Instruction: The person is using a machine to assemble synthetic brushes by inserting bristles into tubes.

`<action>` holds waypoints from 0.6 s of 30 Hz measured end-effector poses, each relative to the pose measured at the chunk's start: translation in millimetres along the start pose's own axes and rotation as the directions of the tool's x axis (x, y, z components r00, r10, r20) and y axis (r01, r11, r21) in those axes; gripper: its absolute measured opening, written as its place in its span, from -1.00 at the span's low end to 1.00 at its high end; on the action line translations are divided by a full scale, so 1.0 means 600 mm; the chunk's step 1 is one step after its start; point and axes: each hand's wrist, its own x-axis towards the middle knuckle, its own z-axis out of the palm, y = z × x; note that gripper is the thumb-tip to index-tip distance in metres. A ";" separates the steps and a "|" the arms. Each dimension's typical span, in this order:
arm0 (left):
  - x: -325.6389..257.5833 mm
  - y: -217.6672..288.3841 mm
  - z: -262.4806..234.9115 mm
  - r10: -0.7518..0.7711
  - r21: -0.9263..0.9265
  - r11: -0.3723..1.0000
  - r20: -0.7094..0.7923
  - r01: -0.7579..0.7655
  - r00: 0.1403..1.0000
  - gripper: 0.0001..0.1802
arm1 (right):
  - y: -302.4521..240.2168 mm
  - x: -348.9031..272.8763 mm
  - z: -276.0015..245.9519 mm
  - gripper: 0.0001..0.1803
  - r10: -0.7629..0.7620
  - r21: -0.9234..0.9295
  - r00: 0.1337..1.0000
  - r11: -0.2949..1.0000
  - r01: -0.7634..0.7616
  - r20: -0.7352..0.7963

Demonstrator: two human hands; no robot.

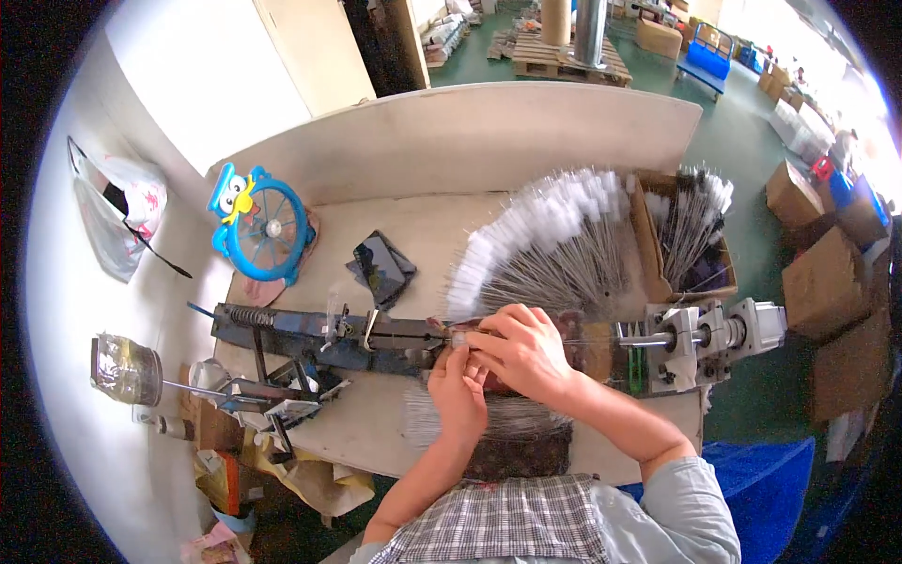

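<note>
My left hand (pixel 458 390) and my right hand (pixel 522 350) meet at the middle of a long dark metal jig (pixel 319 336) that lies across the workbench (pixel 423 226). Both pinch a thin wire with a small white tip (pixel 461 340) at the jig's end. A fan of similar thin wires with white tips (pixel 550 240) spreads just behind my hands. More bare wires (pixel 512 421) lie under my wrists near the front edge. To the right of my hands sits a grey motor unit with a shaft (pixel 709 336).
A cardboard box of tipped wires (pixel 691 226) stands at the back right. A blue cartoon desk fan (pixel 263 226) and a dark phone (pixel 381 266) sit at the back left. A glass jar (pixel 125 368) and clutter hang off the left edge. Cardboard boxes (pixel 827 273) line the floor at right.
</note>
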 end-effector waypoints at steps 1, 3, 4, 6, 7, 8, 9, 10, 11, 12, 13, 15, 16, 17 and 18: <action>0.001 0.001 0.000 0.017 0.002 1.000 0.005 -0.017 1.000 -0.95 | 0.003 0.000 0.001 -0.75 -0.006 0.019 1.000 1.000 0.005 0.015; -0.001 0.000 0.006 0.005 0.033 0.999 0.003 -0.005 1.000 -0.95 | 0.015 -0.012 -0.005 -0.75 -0.006 0.023 1.000 1.000 0.006 0.002; -0.002 -0.001 0.008 -0.011 0.060 0.998 0.000 0.011 1.000 -0.94 | 0.021 -0.017 -0.008 -0.74 -0.004 0.023 1.000 1.000 0.004 -0.006; 0.001 -0.005 0.009 0.004 0.066 0.998 -0.002 -0.004 1.000 -0.94 | 0.023 -0.015 -0.011 -0.74 -0.004 0.032 1.000 0.999 0.004 -0.012; 0.001 -0.007 0.008 0.008 0.077 0.997 0.004 -0.008 1.000 -0.94 | 0.018 -0.011 -0.013 -0.73 -0.004 0.048 1.000 0.999 0.005 -0.020; -0.001 -0.006 0.007 0.009 0.073 0.997 0.001 -0.009 1.000 -0.94 | 0.013 -0.007 -0.012 -0.73 -0.004 0.063 1.000 0.998 0.005 -0.027; -0.001 -0.002 0.006 0.020 0.050 0.999 0.020 -0.021 1.000 -0.94 | 0.007 -0.002 -0.008 -0.72 -0.019 0.058 1.000 0.998 0.019 -0.012; -0.002 0.001 0.006 0.033 0.026 0.999 0.039 -0.034 0.999 -0.93 | 0.007 -0.001 -0.005 -0.72 -0.023 0.056 1.000 0.998 0.023 -0.011; -0.003 0.001 0.004 0.035 0.021 0.999 0.039 -0.036 0.999 -0.93 | 0.006 -0.003 -0.001 -0.71 -0.010 0.060 1.000 0.998 0.010 0.013; -0.001 -0.001 0.000 0.009 0.026 1.000 0.027 -0.009 1.000 -0.93 | 0.007 -0.001 0.004 -0.71 -0.004 0.066 0.999 0.998 0.001 0.039; 0.002 0.000 -0.001 -0.018 0.030 0.999 0.015 0.017 1.000 -0.93 | 0.009 -0.004 0.003 -0.70 -0.002 0.068 1.000 0.998 0.001 0.020; -0.001 0.002 0.011 -0.030 -0.012 0.999 -0.008 0.030 1.000 -0.93 | 0.011 -0.003 0.000 -0.71 -0.009 0.062 1.000 0.998 0.008 0.018; -0.005 0.003 0.015 -0.050 -0.045 0.998 -0.027 0.049 0.998 -0.92 | 0.010 -0.003 -0.002 -0.71 -0.005 0.056 1.000 0.998 0.004 0.011; -0.005 0.003 0.010 -0.050 -0.053 0.997 -0.029 0.049 0.998 -0.92 | 0.008 -0.003 -0.002 -0.71 -0.015 0.062 1.000 0.998 0.014 0.009; -0.001 0.003 0.003 -0.057 -0.071 0.996 0.002 0.057 0.998 -0.91 | 0.006 -0.001 -0.001 -0.71 -0.019 0.057 1.000 0.998 0.018 0.011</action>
